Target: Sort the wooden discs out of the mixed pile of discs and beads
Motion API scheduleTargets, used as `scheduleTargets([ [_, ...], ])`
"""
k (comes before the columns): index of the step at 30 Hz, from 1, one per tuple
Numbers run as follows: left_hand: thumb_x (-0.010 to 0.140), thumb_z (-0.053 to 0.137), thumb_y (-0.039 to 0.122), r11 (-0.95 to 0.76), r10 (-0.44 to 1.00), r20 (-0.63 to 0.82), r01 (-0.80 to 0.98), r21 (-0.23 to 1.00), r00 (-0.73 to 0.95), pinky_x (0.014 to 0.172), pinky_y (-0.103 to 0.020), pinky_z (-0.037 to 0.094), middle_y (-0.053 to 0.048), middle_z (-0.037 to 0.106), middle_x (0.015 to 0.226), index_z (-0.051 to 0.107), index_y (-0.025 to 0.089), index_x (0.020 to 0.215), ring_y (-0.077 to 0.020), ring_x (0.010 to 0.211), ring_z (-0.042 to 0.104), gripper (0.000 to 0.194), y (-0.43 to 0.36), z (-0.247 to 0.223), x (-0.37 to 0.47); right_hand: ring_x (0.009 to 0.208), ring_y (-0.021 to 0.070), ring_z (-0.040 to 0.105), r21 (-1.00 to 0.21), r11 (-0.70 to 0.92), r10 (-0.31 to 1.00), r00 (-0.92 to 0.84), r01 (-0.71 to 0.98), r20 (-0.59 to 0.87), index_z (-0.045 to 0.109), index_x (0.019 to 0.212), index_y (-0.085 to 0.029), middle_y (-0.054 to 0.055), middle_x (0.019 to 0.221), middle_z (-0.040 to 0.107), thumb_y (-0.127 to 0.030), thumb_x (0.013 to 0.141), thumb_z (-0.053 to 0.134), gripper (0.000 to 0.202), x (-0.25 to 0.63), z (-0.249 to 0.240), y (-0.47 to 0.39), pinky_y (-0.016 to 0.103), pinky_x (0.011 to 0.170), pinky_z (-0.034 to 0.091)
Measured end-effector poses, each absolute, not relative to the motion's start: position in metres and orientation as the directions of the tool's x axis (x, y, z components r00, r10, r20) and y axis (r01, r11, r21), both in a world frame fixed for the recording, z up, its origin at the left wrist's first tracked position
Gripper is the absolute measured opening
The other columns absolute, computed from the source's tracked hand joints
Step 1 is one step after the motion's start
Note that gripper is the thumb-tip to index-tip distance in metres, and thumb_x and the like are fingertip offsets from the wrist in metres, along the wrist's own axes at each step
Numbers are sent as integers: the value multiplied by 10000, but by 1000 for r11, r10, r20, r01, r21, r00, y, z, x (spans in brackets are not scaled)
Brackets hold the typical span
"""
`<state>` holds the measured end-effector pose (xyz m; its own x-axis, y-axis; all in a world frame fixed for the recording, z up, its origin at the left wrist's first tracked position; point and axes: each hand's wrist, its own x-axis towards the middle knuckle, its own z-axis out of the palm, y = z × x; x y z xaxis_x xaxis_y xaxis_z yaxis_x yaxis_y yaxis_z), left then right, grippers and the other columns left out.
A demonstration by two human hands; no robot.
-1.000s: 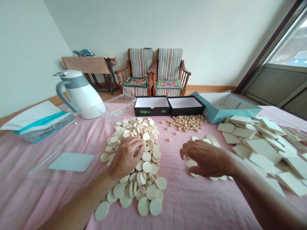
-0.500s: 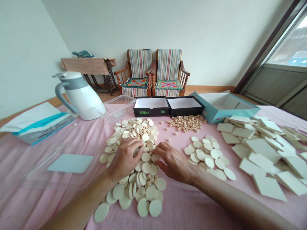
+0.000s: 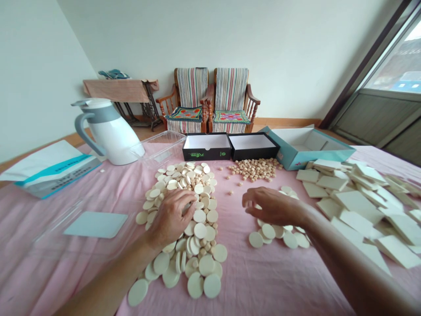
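My left hand (image 3: 175, 213) rests on the long pile of pale round wooden discs (image 3: 206, 264), which has small wooden beads (image 3: 203, 246) mixed into it. Its fingers are curled in towards the thumb; whatever lies inside them is mostly hidden. Over the smaller heap of discs (image 3: 268, 231) on the right hovers my right hand (image 3: 272, 205). The fingers of that hand are loosely bent and a little apart, with nothing visible in them. It covers part of the heap.
Beyond the hands lie a heap of wooden beads (image 3: 255, 169), two black boxes (image 3: 207, 153) and a blue box (image 3: 315, 156). Square wooden pieces (image 3: 360, 204) are piled at right. A white jug (image 3: 115, 136), a paper packet (image 3: 59, 173) and clear plastic trays (image 3: 164, 147) occupy the left.
My right hand has moved right, from the long pile to the smaller disc heap. One or more discs now show at that heap's near left edge. My left hand stays put.
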<state>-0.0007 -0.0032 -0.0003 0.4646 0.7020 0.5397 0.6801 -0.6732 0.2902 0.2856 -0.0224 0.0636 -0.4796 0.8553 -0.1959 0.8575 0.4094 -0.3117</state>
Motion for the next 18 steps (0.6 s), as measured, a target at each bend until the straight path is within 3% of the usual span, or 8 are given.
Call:
scheduleTargets([
  [6, 843, 527, 152, -676, 699, 539, 681, 282, 470, 885, -408, 471, -66, 668, 977, 631, 184, 915, -217, 970, 591, 131, -4, 2, -1, 1088, 175, 552, -467, 483, 837, -547, 740, -2, 615, 1126, -148, 104, 1135, 632, -87, 862, 389, 352, 266, 25, 3, 329, 958, 404],
  [10, 837, 527, 148, -682, 688, 557, 677, 277, 466, 867, -399, 481, -67, 671, 961, 633, 186, 904, -217, 958, 598, 131, -5, 5, 1, 1153, 190, 514, -407, 360, 930, -356, 839, 87, 557, 1185, -70, 163, 1234, 571, -8, 814, 359, 426, 272, 14, 16, 325, 979, 379],
  [15, 845, 528, 166, -677, 694, 552, 680, 281, 462, 869, -398, 481, -65, 672, 955, 638, 181, 893, -215, 951, 601, 121, -5, 4, 1, 957, 180, 596, -329, 267, 961, -277, 906, 16, 640, 993, -115, 113, 1007, 657, -14, 791, 378, 346, 283, 12, 21, 262, 828, 416],
  [18, 844, 526, 165, -673, 700, 547, 680, 291, 459, 876, -397, 478, -66, 668, 966, 642, 176, 897, -212, 957, 596, 128, -4, 3, 0, 952, 191, 596, -265, 252, 966, -257, 931, 15, 645, 953, -106, 132, 979, 654, -18, 788, 391, 316, 289, 5, 26, 267, 831, 409],
])
